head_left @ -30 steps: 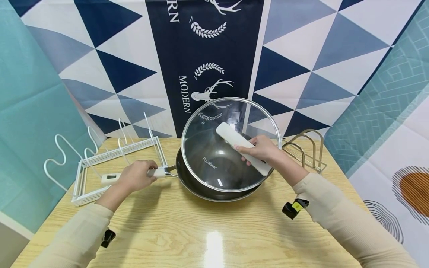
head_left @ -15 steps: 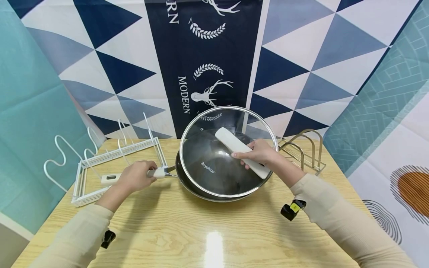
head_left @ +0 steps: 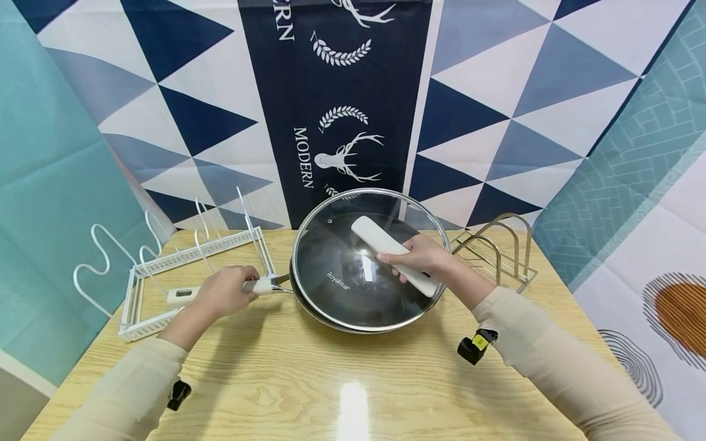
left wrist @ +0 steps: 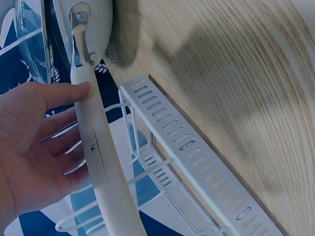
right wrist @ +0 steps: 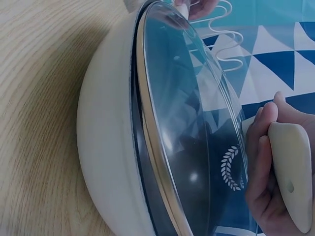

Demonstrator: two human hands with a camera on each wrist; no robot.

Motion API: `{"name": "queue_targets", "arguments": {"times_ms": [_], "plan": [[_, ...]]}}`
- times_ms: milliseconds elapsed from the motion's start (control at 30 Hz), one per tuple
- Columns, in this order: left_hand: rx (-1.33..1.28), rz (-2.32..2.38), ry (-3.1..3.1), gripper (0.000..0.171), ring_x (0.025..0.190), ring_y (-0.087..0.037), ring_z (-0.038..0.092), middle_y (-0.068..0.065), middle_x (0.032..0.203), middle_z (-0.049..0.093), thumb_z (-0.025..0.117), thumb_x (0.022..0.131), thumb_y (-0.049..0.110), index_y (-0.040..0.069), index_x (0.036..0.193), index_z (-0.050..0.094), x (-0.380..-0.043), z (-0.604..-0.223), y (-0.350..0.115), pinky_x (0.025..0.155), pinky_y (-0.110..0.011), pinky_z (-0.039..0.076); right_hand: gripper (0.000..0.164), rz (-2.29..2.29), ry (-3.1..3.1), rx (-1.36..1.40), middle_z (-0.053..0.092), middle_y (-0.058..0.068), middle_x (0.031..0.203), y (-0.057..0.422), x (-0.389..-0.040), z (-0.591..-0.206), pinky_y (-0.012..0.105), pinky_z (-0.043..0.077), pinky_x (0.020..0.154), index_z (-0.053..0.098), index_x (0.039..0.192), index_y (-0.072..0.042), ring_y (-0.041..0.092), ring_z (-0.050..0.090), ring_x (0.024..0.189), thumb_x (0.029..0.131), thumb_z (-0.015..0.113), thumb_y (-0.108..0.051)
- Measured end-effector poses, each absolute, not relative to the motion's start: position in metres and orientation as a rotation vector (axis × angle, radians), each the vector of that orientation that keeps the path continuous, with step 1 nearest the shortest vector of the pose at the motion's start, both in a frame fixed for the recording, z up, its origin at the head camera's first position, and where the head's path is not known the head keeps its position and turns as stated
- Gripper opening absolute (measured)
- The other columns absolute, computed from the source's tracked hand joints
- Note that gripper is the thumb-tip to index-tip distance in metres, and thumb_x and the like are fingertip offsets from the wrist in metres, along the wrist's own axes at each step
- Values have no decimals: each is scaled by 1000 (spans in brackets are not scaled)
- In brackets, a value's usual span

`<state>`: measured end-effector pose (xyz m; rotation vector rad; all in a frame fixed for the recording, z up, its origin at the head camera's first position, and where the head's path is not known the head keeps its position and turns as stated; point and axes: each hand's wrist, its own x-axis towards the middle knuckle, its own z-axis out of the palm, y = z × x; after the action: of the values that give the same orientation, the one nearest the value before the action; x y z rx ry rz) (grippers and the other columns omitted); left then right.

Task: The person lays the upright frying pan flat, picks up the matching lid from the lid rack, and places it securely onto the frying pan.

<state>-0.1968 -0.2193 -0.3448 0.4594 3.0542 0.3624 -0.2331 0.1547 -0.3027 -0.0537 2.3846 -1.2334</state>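
Note:
A dark-lined wok [right wrist: 106, 128] with a pale outside stands on the wooden table. My left hand [head_left: 225, 290] grips its long white handle [left wrist: 96, 132], thumb on one side and fingers behind in the left wrist view. Over the wok lies a round glass lid [head_left: 331, 257] marked "Royalstar", with a metal rim. My right hand [head_left: 421, 260] holds the lid's long white handle [head_left: 375, 236], fingers curled round it. In the right wrist view the lid's rim runs close along the wok's rim, with a narrow dark gap between them.
Left of the wok, a white wire rack [head_left: 149, 263] sits beneath and behind the wok's handle. A gold-coloured wire rack [head_left: 499, 248] stands at the right, close to the lid's edge. Behind the table [head_left: 287, 380] hangs a patterned cloth [head_left: 342, 92].
My right hand has lowered the glass lid towards me and slightly left, so it now covers nearly all of the wok's opening. The left hand keeps its grip in the same spot.

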Motion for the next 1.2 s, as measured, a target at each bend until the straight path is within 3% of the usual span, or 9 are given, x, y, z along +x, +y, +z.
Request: {"name": "queue_targets", "arguments": {"times_ms": [567,1200], "plan": [[455,360,3062,32,92,-32,67,-16,104,71,71,82,16,3,111,66,-197,-347,-219,73,-45,55,43,-1217,2361,-23,65,-6,62,150,-240,-311,26,46,55,64,94,-4,8,61,52,84,71,-45],[466,356,3085,31,90,-31,68,-15,103,71,72,81,16,4,109,67,-198,-349,-220,71,-44,55,38,-1171,2342,-40,64,-7,60,152,-253,-316,26,45,56,65,88,-7,8,60,52,83,71,-45]]}}
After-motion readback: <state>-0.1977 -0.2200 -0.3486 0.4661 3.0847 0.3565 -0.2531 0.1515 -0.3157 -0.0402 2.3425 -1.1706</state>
